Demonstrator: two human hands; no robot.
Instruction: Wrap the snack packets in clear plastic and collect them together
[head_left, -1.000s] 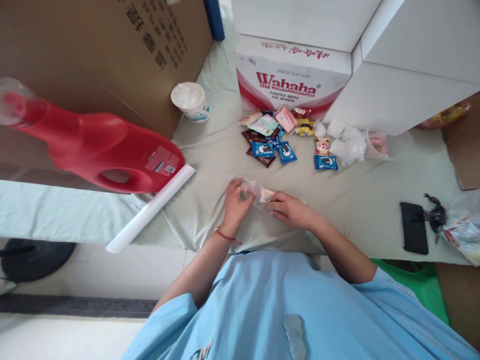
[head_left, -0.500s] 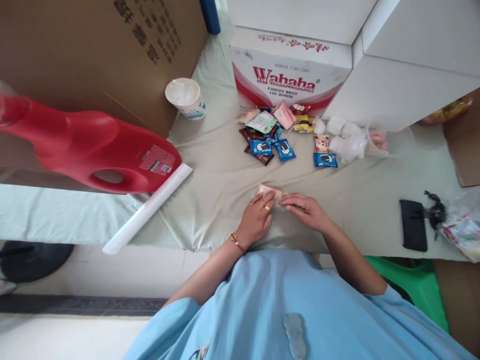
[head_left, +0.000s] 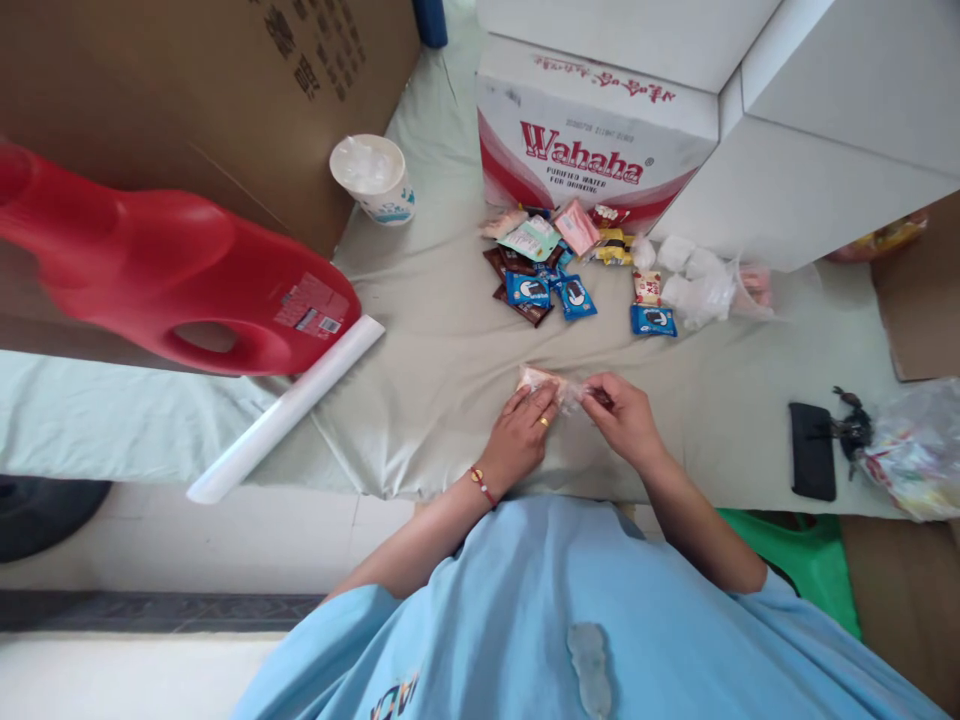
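A small clear plastic bag (head_left: 553, 384) with a pale snack inside lies on the grey-green cloth (head_left: 442, 360) near the front edge. My left hand (head_left: 521, 433) rests on its left end, fingers pressing it down. My right hand (head_left: 624, 417) pinches its right end between thumb and fingers. Beyond the bag lies a pile of snack packets (head_left: 544, 270), several of them blue.
A red jug (head_left: 172, 285) lies on its side at left, a white roll (head_left: 289, 405) beside it. A paper cup (head_left: 373, 178), a Wahaha carton (head_left: 592, 150), white boxes (head_left: 810, 120) stand behind. Right: clear bags (head_left: 697, 285), black phone (head_left: 811, 452), plastic bag (head_left: 911, 450).
My left hand came down from holding the bag's open end to lie over it. The bag went from raised to pressed on the cloth, and my right hand now pinches its right end.
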